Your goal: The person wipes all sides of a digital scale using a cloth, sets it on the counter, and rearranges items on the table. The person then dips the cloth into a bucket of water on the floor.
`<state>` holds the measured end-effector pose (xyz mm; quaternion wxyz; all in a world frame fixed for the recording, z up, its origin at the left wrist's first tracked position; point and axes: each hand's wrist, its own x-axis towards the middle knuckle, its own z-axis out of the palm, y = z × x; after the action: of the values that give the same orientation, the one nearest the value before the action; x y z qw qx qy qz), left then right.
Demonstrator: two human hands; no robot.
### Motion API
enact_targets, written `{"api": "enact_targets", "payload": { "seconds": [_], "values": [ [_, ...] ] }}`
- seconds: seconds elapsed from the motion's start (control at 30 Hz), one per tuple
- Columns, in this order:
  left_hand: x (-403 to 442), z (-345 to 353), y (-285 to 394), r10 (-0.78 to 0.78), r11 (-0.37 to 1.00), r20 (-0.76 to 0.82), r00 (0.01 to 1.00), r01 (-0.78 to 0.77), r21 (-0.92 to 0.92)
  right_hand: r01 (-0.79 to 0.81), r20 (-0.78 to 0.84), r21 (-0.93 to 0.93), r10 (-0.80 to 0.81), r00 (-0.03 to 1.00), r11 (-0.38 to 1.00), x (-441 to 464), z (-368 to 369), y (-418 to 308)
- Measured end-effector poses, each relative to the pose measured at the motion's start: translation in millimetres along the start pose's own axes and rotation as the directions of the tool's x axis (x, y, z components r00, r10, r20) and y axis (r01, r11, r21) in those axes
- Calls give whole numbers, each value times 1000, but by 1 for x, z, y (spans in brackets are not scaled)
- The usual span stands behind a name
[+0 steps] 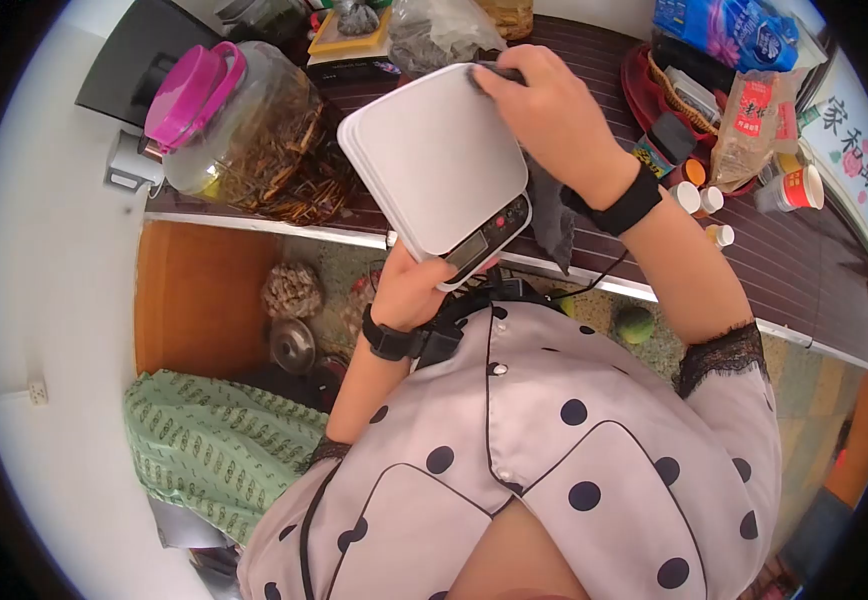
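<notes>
White scale (439,160), I see, runs from the left hand (409,287) clamped on its near edge to the right hand (551,112) pinching dark cloth (499,73) at its far corner.

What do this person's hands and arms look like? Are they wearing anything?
The left hand and right hand have no gloves. There's a black band around each wrist. The short, pale sleeves end in black lace.
</notes>
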<state>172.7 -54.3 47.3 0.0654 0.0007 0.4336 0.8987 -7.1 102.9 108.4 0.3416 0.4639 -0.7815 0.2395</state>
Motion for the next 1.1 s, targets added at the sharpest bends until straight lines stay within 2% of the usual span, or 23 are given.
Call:
{"api": "enact_targets", "payload": {
  "seconds": [0.1, 0.2, 0.37, 0.43, 0.57, 0.63, 0.77, 0.83, 0.97, 1.03, 1.07, 1.1],
  "values": [
    [-4, 8, 4, 41, 998, -72, 997, -44, -39, -25, 29, 67, 23, 999, 997, -18, -3, 0],
    [-3, 1, 7, 113, 988, -52, 992, -117, -99, -22, 76, 130, 12, 997, 991, -36, -11, -17],
    [-1, 6, 22, 162, 984, -85, 983, -167, -64, -70, 130, 234, 40, 991, 970, -58, -19, -39],
    [0, 9, 19, 138, 976, -87, 987, -150, -155, -66, 100, 231, 44, 994, 971, -58, -21, -37],
    [1, 8, 14, 108, 992, -73, 991, -112, -53, -67, 126, 168, 46, 991, 983, -48, -22, -21],
    [1, 10, 12, 53, 991, -29, 998, -57, -120, -66, 129, 130, 49, 990, 989, -38, -21, -17],
    [-1, 13, 8, 55, 981, -23, 998, -58, -184, -29, 48, 86, 25, 999, 996, -32, -22, -20],
    [-3, 7, 10, 91, 991, -1, 996, -91, -100, -95, 143, 118, 78, 987, 988, -39, -24, -28],
    [-4, 14, 14, 184, 977, -101, 978, -193, -95, -103, 106, 217, 82, 991, 971, -58, -22, -37],
    [-5, 15, 16, 175, 979, -97, 980, -184, -85, -219, 73, 346, 206, 976, 912, -55, -22, -34],
    [-5, 15, 16, 175, 979, -98, 980, -183, -84, -318, 113, 441, 300, 947, 840, -51, -25, -33],
    [-4, 15, 16, 177, 979, -90, 980, -185, -84, -316, 111, 441, 299, 948, 840, -48, -29, -30]
  ]
}}
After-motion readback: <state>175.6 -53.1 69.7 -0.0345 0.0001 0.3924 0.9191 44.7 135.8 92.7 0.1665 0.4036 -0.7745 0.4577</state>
